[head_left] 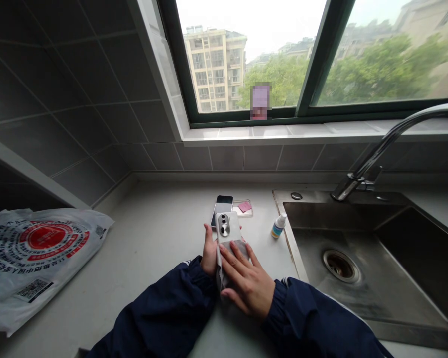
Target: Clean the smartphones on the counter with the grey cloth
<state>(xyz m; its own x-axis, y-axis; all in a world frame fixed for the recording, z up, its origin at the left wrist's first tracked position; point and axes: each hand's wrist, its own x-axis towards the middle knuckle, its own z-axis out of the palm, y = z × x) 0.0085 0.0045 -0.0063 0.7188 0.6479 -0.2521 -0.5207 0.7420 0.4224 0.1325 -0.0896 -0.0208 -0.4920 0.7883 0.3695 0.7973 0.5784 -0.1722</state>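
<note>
A printed plastic bag (47, 258) lay on the white surface (153, 219) at far left. The left hand's (209, 252) grip cradled a silver smartphone (229, 227), camera side up; a dark phone (223, 203) lay behind (partly hidden). The right hand (252, 281), grip unclenched, lay flat over a grey cloth (220, 276) on the smartphone's back. Farther right came a clear phone case (248, 215), a spray bottle (278, 226) and a steel sink (392, 283).

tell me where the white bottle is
In the head view, the white bottle is right of centre on the countertop, just left of the sink, beyond the right hand.
</note>
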